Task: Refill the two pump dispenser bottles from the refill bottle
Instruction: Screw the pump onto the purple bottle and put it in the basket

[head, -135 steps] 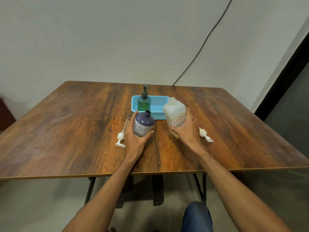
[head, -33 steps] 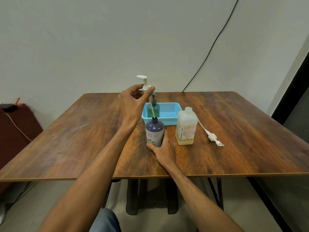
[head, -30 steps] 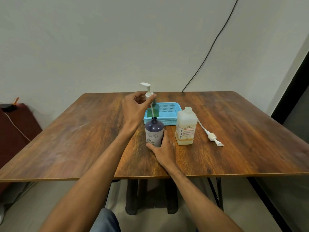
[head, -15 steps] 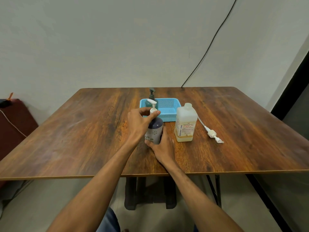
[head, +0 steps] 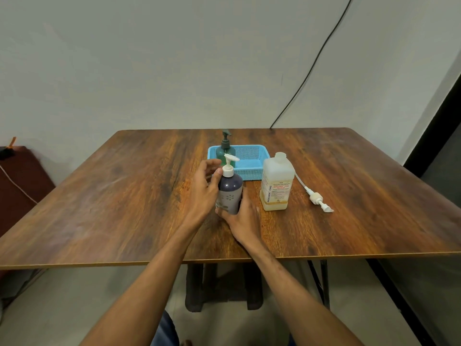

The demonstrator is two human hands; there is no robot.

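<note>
One head view, looking down on a wood-grain table (head: 124, 196).

1. Purple pump bottle (head: 230, 193): upright near the table's middle, with a pale flower print on its front and no readable wording. White pump (head: 228, 168) seated in its neck, spout pointing right.
2. Left hand (head: 203, 193): thumb and curled fingers closed about the collar of that pump.
3. Right hand (head: 243, 218): fingers wrapped round the bottle's lower body from the near side.
4. Refill bottle (head: 276, 183): square, translucent, pale yellow contents. It stands just right of the purple bottle, apart from it. Red lettering up its side reads "BIOCHEK CHG"; the front label's small print is too fine to read.
5. Loose pump (head: 316, 198): white with a long tube, lying flat to the right of the refill bottle.
6. Green pump bottle (head: 225, 152): dark pump fitted, standing in the left end of a blue mesh basket (head: 252, 158) just beyond the purple bottle.

Room: plain pale wall (head: 149, 58). Black cable (head: 311, 63) runs down it to the table's far edge. Dark red furniture (head: 22, 176) at far left. Pale floor and dark table legs beneath.
</note>
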